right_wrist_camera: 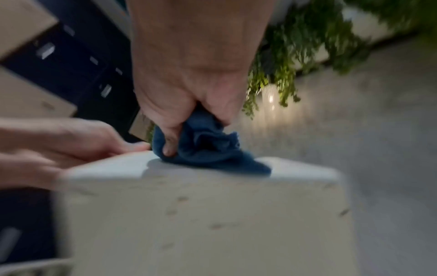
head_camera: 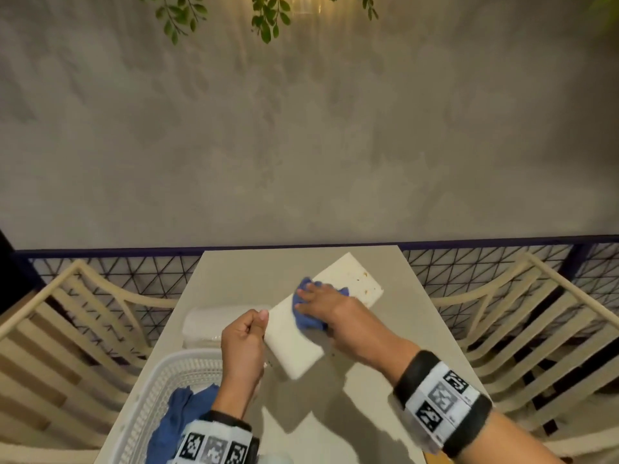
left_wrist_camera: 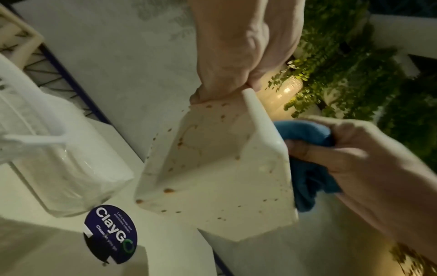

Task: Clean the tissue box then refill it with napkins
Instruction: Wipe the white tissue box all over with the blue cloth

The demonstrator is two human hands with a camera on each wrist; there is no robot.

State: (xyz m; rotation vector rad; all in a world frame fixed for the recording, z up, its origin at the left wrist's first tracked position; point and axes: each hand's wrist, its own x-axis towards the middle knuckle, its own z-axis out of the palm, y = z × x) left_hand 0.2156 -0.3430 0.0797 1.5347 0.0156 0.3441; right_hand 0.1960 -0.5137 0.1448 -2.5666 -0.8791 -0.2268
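A white tissue box (head_camera: 348,279) lies diagonally on the beige table (head_camera: 234,269), speckled with brown stains; its soiled open inside (left_wrist_camera: 208,149) faces the left wrist camera. My left hand (head_camera: 258,321) pinches the box's near left edge (left_wrist_camera: 246,91). My right hand (head_camera: 311,298) grips a bunched blue cloth (head_camera: 306,321) and presses it on the box's top face (right_wrist_camera: 208,214). The cloth (right_wrist_camera: 205,147) bulges out between my thumb and fingers. A clear pack of white napkins (head_camera: 214,324) lies to the left of the box.
A white plastic basket (head_camera: 157,393) with another blue cloth (head_camera: 181,413) sits at the table's near left. A round dark sticker (left_wrist_camera: 111,233) is on the tabletop. Cream slatted chairs (head_camera: 536,329) flank the table, a dark mesh railing (head_camera: 469,266) and grey wall stand behind.
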